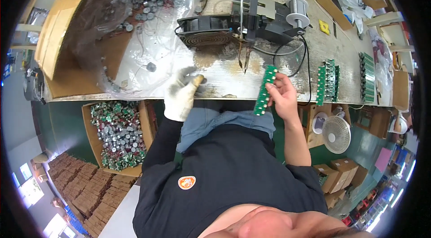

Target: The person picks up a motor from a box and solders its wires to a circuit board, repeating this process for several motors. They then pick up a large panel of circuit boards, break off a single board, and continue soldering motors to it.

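Note:
My bare right hand (pixel 283 94) grips a long green circuit board strip (pixel 266 90) between thumb and fingers, tilted over the table's front edge. Small pale parts line the strip. My left hand (pixel 182 92), in a white glove with dark and yellowish fingertips, hovers at the front edge with its fingers bent and apart; I see nothing in it. A small round metal motor (pixel 151 67) lies to its left on clear plastic. Beyond both hands, a soldering machine (pixel 265 15) stands with its pointed tips (pixel 242 63) over the stained tabletop.
A black fan (pixel 204 30) sits beside the machine, with a solder spool (pixel 297 12) on its right. Several green boards (pixel 327 81) stand at the right. A plastic-lined carton (pixel 63 54) holds motors (pixel 152 2). Below the table is a box of wired parts (pixel 119 134).

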Demonstrator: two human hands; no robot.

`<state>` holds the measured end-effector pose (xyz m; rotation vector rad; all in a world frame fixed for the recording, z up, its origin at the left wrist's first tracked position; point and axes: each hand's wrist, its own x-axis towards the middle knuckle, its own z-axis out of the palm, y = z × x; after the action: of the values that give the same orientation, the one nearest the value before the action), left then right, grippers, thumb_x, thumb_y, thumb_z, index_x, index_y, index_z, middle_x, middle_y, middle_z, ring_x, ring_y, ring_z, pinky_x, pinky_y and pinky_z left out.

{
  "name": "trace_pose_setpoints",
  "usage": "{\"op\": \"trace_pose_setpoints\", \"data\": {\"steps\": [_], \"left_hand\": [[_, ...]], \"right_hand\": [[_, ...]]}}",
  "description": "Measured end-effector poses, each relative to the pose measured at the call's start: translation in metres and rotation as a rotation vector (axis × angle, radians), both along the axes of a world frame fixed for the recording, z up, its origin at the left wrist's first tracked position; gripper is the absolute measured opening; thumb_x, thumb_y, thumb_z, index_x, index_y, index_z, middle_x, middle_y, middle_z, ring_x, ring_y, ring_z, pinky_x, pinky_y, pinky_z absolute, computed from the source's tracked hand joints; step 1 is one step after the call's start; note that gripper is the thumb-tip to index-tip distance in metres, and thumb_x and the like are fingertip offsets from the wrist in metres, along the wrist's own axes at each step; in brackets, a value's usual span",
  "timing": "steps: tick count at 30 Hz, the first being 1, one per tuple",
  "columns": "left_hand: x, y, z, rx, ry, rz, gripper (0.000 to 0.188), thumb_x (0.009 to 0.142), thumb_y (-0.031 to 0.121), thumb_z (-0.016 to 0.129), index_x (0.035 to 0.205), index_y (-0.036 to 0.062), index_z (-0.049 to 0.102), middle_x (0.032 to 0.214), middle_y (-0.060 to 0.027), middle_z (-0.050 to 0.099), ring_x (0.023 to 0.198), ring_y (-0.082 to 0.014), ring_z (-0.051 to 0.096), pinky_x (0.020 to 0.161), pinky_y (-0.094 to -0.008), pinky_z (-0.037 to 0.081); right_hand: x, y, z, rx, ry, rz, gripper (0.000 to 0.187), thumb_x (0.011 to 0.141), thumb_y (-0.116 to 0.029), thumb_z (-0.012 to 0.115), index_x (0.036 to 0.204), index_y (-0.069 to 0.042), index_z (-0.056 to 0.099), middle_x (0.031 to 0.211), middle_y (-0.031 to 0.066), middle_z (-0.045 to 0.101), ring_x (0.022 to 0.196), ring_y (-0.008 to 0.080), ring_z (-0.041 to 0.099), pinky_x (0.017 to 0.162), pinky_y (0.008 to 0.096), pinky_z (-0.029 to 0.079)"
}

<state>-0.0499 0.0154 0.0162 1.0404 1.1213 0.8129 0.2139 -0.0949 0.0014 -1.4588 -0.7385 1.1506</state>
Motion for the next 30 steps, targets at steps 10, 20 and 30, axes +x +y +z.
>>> {"op": "trace_pose_setpoints", "data": {"steps": [10, 20, 30], "left_hand": [[0.043, -0.022, -0.013, -0.098, -0.073, -0.090, 0.024, 0.092, 0.016, 0.062, 0.103, -0.0053, 0.063, 0.089, -0.0096, 0.067, 0.077, -0.0133, 0.064, 0.071, -0.0256, 0.052], [0.065, -0.017, -0.007, -0.193, -0.057, -0.127, 0.020, 0.091, 0.013, 0.062, 0.101, -0.0047, 0.062, 0.088, -0.0081, 0.066, 0.076, -0.0134, 0.063, 0.070, -0.0266, 0.052], [0.071, -0.014, -0.006, -0.406, -0.233, -0.095, 0.018, 0.093, 0.013, 0.059, 0.100, -0.0035, 0.056, 0.091, -0.0130, 0.065, 0.075, -0.0182, 0.065, 0.069, -0.0296, 0.055]], "right_hand": [[-0.020, 0.009, -0.007, -0.035, 0.172, 0.134, 0.029, 0.090, -0.004, 0.060, 0.116, 0.001, 0.048, 0.090, 0.0068, 0.061, 0.057, 0.0068, 0.057, 0.046, 0.0197, 0.044], [-0.031, 0.015, -0.004, -0.028, 0.271, 0.217, 0.028, 0.091, -0.003, 0.059, 0.115, 0.001, 0.045, 0.094, 0.0061, 0.060, 0.065, 0.0064, 0.059, 0.049, 0.0199, 0.045], [-0.033, 0.013, -0.005, 0.029, 0.174, 0.237, 0.028, 0.091, 0.000, 0.059, 0.115, 0.003, 0.045, 0.094, 0.0062, 0.061, 0.066, 0.0043, 0.058, 0.051, 0.0194, 0.043]]}}
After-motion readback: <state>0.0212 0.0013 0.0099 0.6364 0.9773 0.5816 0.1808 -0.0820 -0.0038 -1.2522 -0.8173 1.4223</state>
